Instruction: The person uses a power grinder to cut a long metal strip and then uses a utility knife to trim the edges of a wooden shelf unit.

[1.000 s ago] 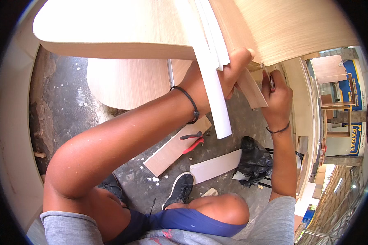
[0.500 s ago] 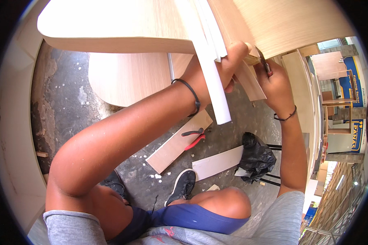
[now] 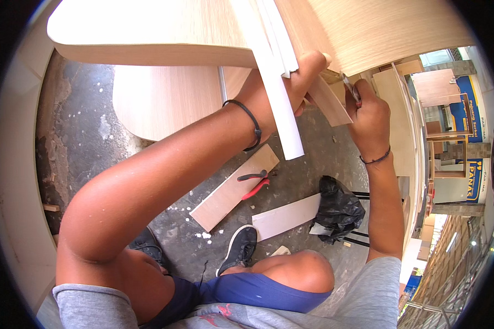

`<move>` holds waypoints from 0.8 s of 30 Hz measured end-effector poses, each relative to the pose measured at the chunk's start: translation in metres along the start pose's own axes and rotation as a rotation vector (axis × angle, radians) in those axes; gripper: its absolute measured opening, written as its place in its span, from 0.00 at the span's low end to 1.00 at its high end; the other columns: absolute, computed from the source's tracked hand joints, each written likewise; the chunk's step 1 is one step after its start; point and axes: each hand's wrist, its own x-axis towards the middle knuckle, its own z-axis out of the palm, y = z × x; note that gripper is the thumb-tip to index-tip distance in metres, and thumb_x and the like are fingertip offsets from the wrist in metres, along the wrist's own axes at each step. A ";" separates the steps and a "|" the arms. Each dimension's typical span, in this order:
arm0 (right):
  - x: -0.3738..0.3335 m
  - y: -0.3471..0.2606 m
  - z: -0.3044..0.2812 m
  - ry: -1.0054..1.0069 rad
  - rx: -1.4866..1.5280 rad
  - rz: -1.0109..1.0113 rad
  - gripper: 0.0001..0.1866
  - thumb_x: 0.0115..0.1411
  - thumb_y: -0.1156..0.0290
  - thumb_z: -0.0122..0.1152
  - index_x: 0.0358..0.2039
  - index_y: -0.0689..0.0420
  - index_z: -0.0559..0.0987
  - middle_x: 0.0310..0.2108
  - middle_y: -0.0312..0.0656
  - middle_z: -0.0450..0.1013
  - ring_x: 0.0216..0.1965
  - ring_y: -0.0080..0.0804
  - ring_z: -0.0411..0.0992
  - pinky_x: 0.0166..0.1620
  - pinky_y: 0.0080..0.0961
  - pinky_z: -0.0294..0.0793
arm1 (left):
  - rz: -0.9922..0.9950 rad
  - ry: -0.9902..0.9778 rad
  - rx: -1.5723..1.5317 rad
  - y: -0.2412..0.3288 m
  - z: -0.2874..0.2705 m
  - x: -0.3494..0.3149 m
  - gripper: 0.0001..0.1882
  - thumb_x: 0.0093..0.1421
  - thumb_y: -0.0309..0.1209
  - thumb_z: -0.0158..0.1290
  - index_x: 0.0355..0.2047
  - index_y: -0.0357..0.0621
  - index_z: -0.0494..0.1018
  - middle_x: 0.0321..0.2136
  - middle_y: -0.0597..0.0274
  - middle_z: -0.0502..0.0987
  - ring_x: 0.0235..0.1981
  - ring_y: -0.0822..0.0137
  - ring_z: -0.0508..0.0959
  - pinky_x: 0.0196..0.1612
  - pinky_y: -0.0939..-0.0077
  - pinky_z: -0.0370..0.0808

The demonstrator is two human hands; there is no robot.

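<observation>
Your left hand (image 3: 296, 82) is up at about 12 o'clock, closed around a long white strip of edge trim (image 3: 277, 93); you pinch it against the edge of the big pale wood panel with round corners (image 3: 148, 33), and that seems to keep the strip flat on the wood; the loose end of the strip hangs down toward 6 o'clock, past your wrist with its black band.

Your right hand (image 3: 368, 109) is at 1 o'clock, just beside the left one; it is shut on a small thin metal tool (image 3: 350, 88), which may be a blade, but it is too small to tell; the tool's tip sits near the corner where the strip meets a short slanted piece of wood (image 3: 332, 101), so it seems you hold it there to work on that edge.

Down on the grey concrete floor (image 3: 93, 126), near the middle, lies a flat wood offcut (image 3: 233, 189) with red-handled pliers (image 3: 255, 183) on it; at 4 o'clock are a pale flat board (image 3: 285, 216) and a crumpled black plastic bag (image 3: 337, 211); your black shoe (image 3: 239, 249) is at 6 o'clock; your own left arm hides much of the floor.
</observation>
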 end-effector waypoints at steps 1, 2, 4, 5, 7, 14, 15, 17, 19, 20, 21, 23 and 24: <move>0.000 0.000 0.002 -0.002 0.001 -0.001 0.05 0.54 0.73 0.58 0.29 0.58 0.71 0.22 0.52 0.72 0.27 0.54 0.72 0.27 0.43 0.69 | -0.002 0.002 -0.001 0.000 0.000 0.000 0.26 0.59 0.49 0.44 0.24 0.35 0.73 0.13 0.59 0.71 0.13 0.71 0.70 0.19 0.74 0.69; -0.001 -0.001 0.003 0.021 -0.007 0.004 0.05 0.54 0.73 0.58 0.29 0.58 0.71 0.22 0.52 0.72 0.27 0.54 0.72 0.27 0.43 0.69 | 0.009 0.003 -0.011 0.000 -0.001 0.000 0.26 0.59 0.49 0.44 0.24 0.35 0.73 0.13 0.59 0.71 0.13 0.71 0.71 0.19 0.74 0.69; -0.003 -0.001 0.004 0.043 -0.013 0.007 0.04 0.53 0.74 0.58 0.29 0.58 0.72 0.22 0.51 0.72 0.27 0.54 0.72 0.27 0.43 0.69 | 0.019 0.007 -0.021 -0.001 -0.001 -0.001 0.25 0.59 0.49 0.44 0.24 0.35 0.73 0.13 0.58 0.71 0.13 0.70 0.71 0.19 0.74 0.69; -0.005 0.000 0.003 0.066 -0.002 0.008 0.04 0.53 0.75 0.57 0.29 0.57 0.72 0.22 0.51 0.72 0.27 0.54 0.72 0.27 0.43 0.69 | 0.054 0.002 0.003 -0.002 -0.001 -0.001 0.25 0.59 0.48 0.44 0.24 0.35 0.73 0.13 0.59 0.71 0.14 0.70 0.71 0.19 0.75 0.69; -0.005 0.001 0.003 0.087 0.008 0.010 0.04 0.53 0.75 0.56 0.30 0.57 0.72 0.22 0.51 0.72 0.27 0.54 0.72 0.27 0.43 0.69 | 0.087 -0.004 0.025 -0.004 -0.001 0.000 0.25 0.59 0.48 0.44 0.24 0.35 0.73 0.13 0.59 0.71 0.14 0.70 0.71 0.19 0.75 0.69; -0.002 0.005 0.004 0.063 0.014 -0.059 0.06 0.51 0.78 0.56 0.30 0.56 0.72 0.22 0.51 0.71 0.26 0.53 0.72 0.27 0.42 0.69 | 0.048 -0.027 0.018 -0.001 -0.003 0.001 0.23 0.60 0.46 0.44 0.25 0.35 0.72 0.14 0.58 0.71 0.16 0.69 0.74 0.21 0.74 0.71; -0.002 0.005 0.005 0.074 0.016 -0.079 0.06 0.51 0.78 0.57 0.30 0.56 0.71 0.22 0.50 0.71 0.26 0.53 0.72 0.27 0.42 0.69 | 0.055 -0.039 0.039 -0.001 -0.003 0.002 0.23 0.60 0.46 0.44 0.25 0.35 0.72 0.14 0.58 0.71 0.18 0.69 0.75 0.22 0.73 0.72; -0.001 0.006 0.005 0.068 0.013 -0.063 0.06 0.51 0.78 0.57 0.30 0.56 0.72 0.22 0.50 0.72 0.26 0.53 0.72 0.26 0.41 0.69 | 0.073 -0.032 0.018 0.000 -0.003 0.001 0.22 0.60 0.46 0.44 0.26 0.35 0.71 0.15 0.57 0.72 0.19 0.69 0.76 0.24 0.73 0.74; -0.001 0.005 0.005 0.065 0.010 -0.048 0.06 0.51 0.77 0.58 0.30 0.56 0.72 0.22 0.50 0.72 0.26 0.52 0.72 0.26 0.41 0.69 | 0.093 -0.024 -0.002 0.002 -0.003 -0.001 0.22 0.60 0.45 0.44 0.27 0.35 0.71 0.16 0.57 0.72 0.21 0.68 0.78 0.25 0.73 0.75; -0.001 0.005 0.006 0.075 -0.011 -0.046 0.06 0.51 0.77 0.58 0.30 0.56 0.72 0.22 0.50 0.72 0.26 0.52 0.73 0.26 0.41 0.69 | 0.101 -0.023 0.002 0.003 -0.003 -0.001 0.22 0.60 0.45 0.44 0.28 0.35 0.71 0.17 0.56 0.73 0.23 0.68 0.79 0.26 0.73 0.76; -0.001 0.004 0.006 0.085 -0.033 -0.043 0.06 0.51 0.78 0.58 0.30 0.55 0.72 0.22 0.49 0.72 0.26 0.51 0.73 0.26 0.40 0.69 | 0.109 -0.022 0.007 0.004 -0.003 -0.002 0.22 0.60 0.45 0.45 0.29 0.34 0.71 0.18 0.55 0.74 0.25 0.68 0.80 0.28 0.73 0.76; -0.001 0.003 0.006 0.106 -0.039 -0.044 0.06 0.50 0.78 0.58 0.30 0.55 0.72 0.22 0.48 0.72 0.26 0.50 0.73 0.26 0.40 0.70 | 0.079 -0.034 0.001 0.006 -0.005 -0.002 0.22 0.60 0.45 0.45 0.29 0.34 0.71 0.19 0.55 0.75 0.25 0.67 0.80 0.28 0.73 0.76; -0.001 0.002 0.006 0.127 -0.045 -0.044 0.06 0.50 0.78 0.58 0.30 0.55 0.73 0.22 0.48 0.73 0.26 0.49 0.74 0.26 0.40 0.70 | 0.048 -0.046 -0.004 0.006 -0.005 -0.002 0.22 0.60 0.45 0.45 0.29 0.34 0.71 0.20 0.55 0.75 0.25 0.67 0.80 0.28 0.73 0.76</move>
